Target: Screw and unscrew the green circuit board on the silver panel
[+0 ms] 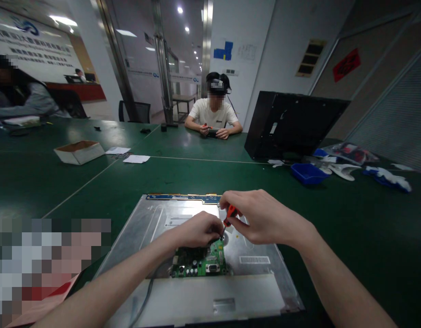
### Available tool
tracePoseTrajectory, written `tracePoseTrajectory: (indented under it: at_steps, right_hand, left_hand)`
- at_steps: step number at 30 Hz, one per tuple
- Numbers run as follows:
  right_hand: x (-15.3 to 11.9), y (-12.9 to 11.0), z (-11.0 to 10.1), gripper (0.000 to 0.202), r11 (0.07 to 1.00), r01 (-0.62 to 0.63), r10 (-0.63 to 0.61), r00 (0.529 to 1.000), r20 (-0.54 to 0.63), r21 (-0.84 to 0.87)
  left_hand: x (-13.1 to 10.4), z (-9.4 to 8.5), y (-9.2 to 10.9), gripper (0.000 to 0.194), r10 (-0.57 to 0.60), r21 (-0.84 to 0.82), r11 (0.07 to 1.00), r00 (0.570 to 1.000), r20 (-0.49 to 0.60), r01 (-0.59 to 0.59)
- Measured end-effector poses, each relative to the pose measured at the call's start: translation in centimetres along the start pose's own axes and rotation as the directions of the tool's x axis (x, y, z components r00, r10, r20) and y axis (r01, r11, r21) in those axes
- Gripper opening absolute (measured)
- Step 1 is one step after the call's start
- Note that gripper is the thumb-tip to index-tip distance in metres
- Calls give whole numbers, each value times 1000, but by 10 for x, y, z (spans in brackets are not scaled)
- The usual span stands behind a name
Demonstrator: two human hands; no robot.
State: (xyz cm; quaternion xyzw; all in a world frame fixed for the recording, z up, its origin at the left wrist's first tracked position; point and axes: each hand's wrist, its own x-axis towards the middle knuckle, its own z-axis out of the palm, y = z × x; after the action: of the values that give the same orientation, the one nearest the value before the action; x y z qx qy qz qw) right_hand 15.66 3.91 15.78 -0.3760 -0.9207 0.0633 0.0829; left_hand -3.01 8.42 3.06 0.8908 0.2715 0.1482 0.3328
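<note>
A flat metal display panel (254, 278) lies on the green table in front of me. On its middle sits a green circuit board (200, 264) with a video port at its near edge. My right hand (254, 216) is closed round the red and black handle of a screwdriver (231, 213), whose tip points down at the board's far right corner. Beside that tip is my left hand (200, 228), fingers pinched together over the board's far edge; what they hold, if anything, is hidden. A grey cable (146, 300) runs from under my left forearm to the near edge.
A black monitor housing (292, 125) stands at the back right, near a blue tray (309, 174) and gloves (388, 177). At left are an open cardboard box (79, 153) and papers (136, 159). A person (215, 114) sits opposite, holding something; another person (22, 95) is far left.
</note>
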Motion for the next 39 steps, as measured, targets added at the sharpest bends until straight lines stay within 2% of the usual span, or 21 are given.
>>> tracePoseTrajectory:
  at_steps: [3,8,16,19,24,31,36,39]
  right_hand:
    - [1,1,1,20,999,-7,7,1000,-12,-49]
    - [6,-1,3,8,979,-37,29,999,-42,-203]
    - [-2,0,-3,18,1000,-18,18,1000,23,-20]
    - [1,1,-2,18,998,-26,27,999,20,-50]
    - [3,0,2,8,977,-72,70,997,-15,-200]
    - [-3,-1,-1,18,998,-2,3,1000,20,-57]
    - [2,-2,3,7,981,-33,30,999,-22,-189]
    - [3,0,3,12,970,-58,52,998,-30,-235]
  left_hand:
    - [0,-1,2,24,-10,3,1000,1000,10,10]
    - [0,-1,1,23,17,19,1000,1000,25,-17]
    - [0,0,-2,23,7,43,999,1000,13,-7]
    - [0,-1,0,23,-6,34,999,1000,18,5]
    - [0,-1,0,24,3,-4,1000,1000,21,-3]
    - [0,0,0,23,-15,22,1000,1000,27,14]
    - [0,-1,0,23,-5,0,1000,1000,26,5]
    - [0,-1,-1,23,18,-9,1000,1000,21,-17]
